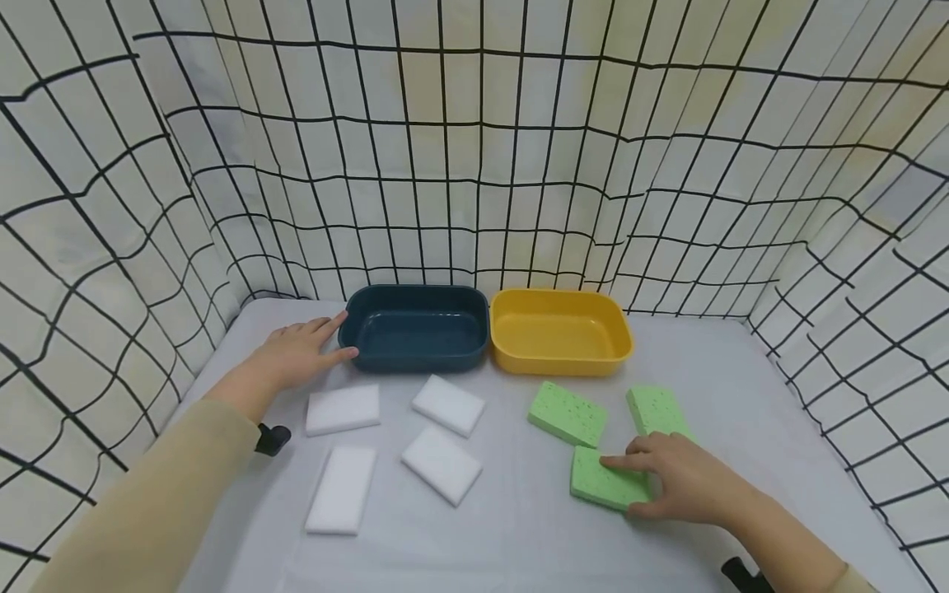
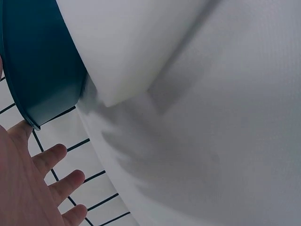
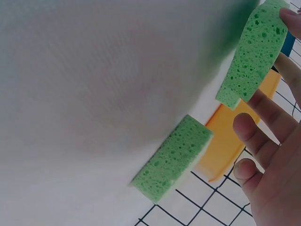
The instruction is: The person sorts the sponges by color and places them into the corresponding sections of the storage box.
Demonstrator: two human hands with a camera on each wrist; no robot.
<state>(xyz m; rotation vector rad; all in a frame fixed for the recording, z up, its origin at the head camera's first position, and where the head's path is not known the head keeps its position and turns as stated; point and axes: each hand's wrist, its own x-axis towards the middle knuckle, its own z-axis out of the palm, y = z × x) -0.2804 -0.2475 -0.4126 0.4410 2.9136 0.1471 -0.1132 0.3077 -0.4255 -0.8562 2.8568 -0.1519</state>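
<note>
The left hand (image 1: 296, 356) is resting on the table (image 1: 519, 527) with straight, relaxed fingers, and the fingertips are touching the left end of the dark blue tray (image 1: 415, 328). A yellow tray (image 1: 558, 331) is standing just beside the blue tray, on its right. The right hand (image 1: 685, 478) is pinching the nearest green sponge (image 1: 604, 482), well in front of the yellow tray. Two other green sponges (image 1: 567, 414) are lying closer to that tray. Four white sponges (image 1: 343, 409) are lying in front of the blue tray.
</note>
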